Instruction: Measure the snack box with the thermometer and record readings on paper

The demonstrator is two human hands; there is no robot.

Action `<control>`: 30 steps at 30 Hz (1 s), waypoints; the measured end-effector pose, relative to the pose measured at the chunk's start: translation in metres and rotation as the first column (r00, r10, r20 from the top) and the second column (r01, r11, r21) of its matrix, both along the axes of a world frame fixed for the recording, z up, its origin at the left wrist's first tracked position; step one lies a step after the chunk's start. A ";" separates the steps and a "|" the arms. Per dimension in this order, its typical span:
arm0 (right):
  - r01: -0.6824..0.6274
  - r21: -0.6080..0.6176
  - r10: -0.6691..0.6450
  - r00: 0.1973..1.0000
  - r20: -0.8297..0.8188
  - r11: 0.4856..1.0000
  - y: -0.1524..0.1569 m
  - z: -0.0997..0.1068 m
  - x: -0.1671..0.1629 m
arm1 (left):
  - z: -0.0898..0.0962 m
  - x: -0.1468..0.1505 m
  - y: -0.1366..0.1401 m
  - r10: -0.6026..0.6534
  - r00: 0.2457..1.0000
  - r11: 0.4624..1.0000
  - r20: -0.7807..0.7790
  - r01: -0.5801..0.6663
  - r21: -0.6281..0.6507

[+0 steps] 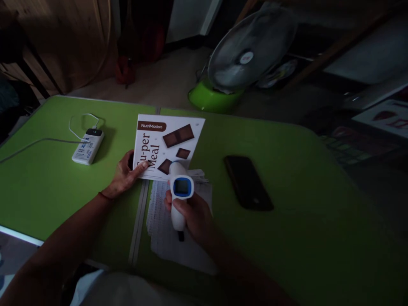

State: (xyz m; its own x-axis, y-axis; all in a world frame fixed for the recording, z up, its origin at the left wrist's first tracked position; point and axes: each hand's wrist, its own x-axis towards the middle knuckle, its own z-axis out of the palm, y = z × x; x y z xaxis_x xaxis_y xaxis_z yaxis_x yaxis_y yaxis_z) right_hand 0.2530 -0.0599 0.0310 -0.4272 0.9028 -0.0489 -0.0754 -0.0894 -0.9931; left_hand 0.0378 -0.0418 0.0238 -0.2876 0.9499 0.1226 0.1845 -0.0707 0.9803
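My left hand point(127, 173) grips the lower left corner of a white box point(172, 140) printed "NutriMotion Su-per Meal" with brown chocolate pieces, thumb across its front. The box is held upright over the green table. In my right hand point(191, 210) is a white infrared thermometer point(179, 216), fingers wrapped round its handle. Its blue-rimmed screen point(182, 186) faces me, and its head overlaps the box's lower edge in view; whether they touch I cannot tell. Below both hands lies a stack of printed paper sheets point(165, 242).
A black phone point(248, 182) lies right of the papers. On the left, a white power bank point(88, 146) has cables trailing across the green table point(306, 238). Beyond the far edge stands a fan point(251, 51) with a green base point(213, 97).
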 end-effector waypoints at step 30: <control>-0.055 -0.214 0.038 0.995 -0.087 0.975 -0.003 -0.010 -0.011 | -0.006 -0.002 0.005 -0.027 0.989 0.999 -0.143 0.032 0.038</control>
State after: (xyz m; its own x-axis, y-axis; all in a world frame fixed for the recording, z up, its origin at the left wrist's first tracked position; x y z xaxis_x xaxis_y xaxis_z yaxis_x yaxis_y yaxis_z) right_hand 0.2424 -0.0630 0.0214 -0.4791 0.8538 -0.2038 -0.1464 -0.3066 -0.9405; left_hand 0.0353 -0.0363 0.0180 -0.2363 0.9512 0.1984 0.3196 -0.1167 0.9403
